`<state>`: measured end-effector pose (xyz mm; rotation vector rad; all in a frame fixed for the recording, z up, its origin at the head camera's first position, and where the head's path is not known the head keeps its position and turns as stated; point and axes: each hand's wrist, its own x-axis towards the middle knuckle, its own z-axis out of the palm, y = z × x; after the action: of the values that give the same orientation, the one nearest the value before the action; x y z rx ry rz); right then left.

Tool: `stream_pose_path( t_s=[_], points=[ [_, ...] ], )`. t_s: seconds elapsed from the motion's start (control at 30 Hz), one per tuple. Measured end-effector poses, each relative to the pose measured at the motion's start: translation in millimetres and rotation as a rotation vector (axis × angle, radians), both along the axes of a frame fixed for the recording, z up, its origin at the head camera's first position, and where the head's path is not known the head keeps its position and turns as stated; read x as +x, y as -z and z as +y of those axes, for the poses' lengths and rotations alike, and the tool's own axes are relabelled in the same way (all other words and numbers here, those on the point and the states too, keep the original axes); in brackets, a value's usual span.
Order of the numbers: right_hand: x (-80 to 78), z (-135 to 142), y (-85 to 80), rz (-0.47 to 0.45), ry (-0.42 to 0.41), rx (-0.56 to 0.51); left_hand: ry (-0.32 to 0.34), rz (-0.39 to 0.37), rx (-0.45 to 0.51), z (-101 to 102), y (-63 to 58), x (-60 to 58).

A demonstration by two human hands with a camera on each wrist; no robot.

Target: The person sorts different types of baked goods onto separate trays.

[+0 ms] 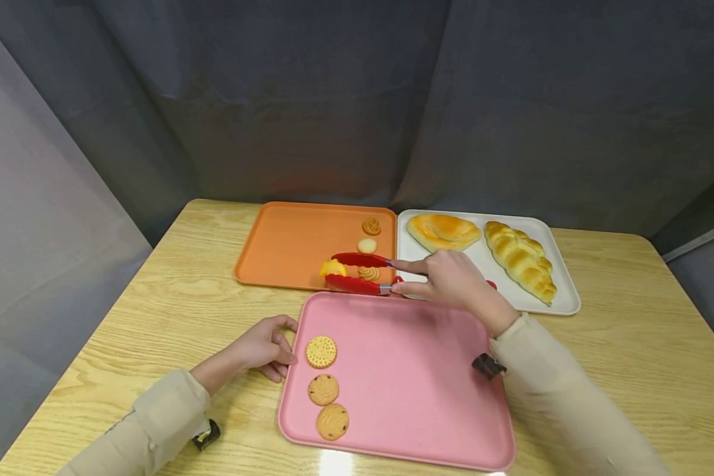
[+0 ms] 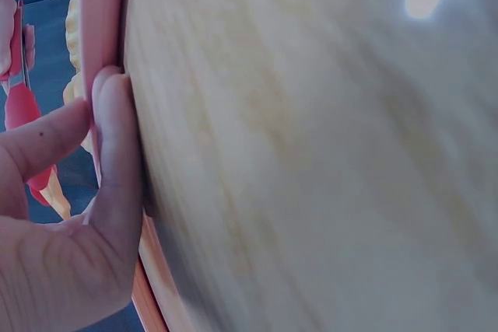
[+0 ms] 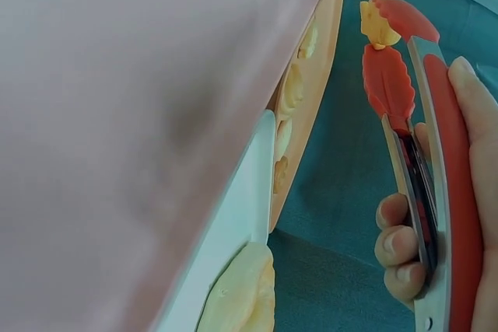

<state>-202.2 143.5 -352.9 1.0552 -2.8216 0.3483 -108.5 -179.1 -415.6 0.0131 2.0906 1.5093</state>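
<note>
My right hand (image 1: pixel 455 281) grips a pair of tongs (image 1: pixel 355 285) with red scalloped tips, held over the orange tray (image 1: pixel 309 238). Between the tips sits a small yellow piece (image 3: pixel 379 25), its exact kind unclear. A swirled cookie (image 1: pixel 369 273) shows between the tong arms in the head view. At the left edge of the pink tray (image 1: pixel 404 377), my left hand (image 1: pixel 268 347) pinches the rim between thumb and fingers. Inside that tray, along its left side, lie a round pale cracker (image 1: pixel 321 352) and two chocolate chip cookies (image 1: pixel 324 390).
Toward the back of the orange tray are a brown cookie (image 1: pixel 371 226) and a pale round cookie (image 1: pixel 366 246). Beside it, a white tray (image 1: pixel 562 284) bears an oval bread (image 1: pixel 443 231) and a braided loaf (image 1: pixel 520 260). A dark curtain (image 1: pixel 309 99) hangs behind the wooden table (image 1: pixel 636 317).
</note>
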Motion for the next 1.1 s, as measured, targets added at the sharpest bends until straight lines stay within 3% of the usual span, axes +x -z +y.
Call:
stream_pose_path(
  t_s=[0.87, 1.1],
  points=[
    [-38.0, -10.2, -7.7, -0.034, 0.092, 0.055, -0.001, 0.004, -0.007, 0.2, 0.2, 0.2],
    [-51.2, -16.4, -7.8, -0.092, 0.126, 0.097, -0.009, 0.001, -0.017, 0.0, 0.1, 0.0]
  ],
)
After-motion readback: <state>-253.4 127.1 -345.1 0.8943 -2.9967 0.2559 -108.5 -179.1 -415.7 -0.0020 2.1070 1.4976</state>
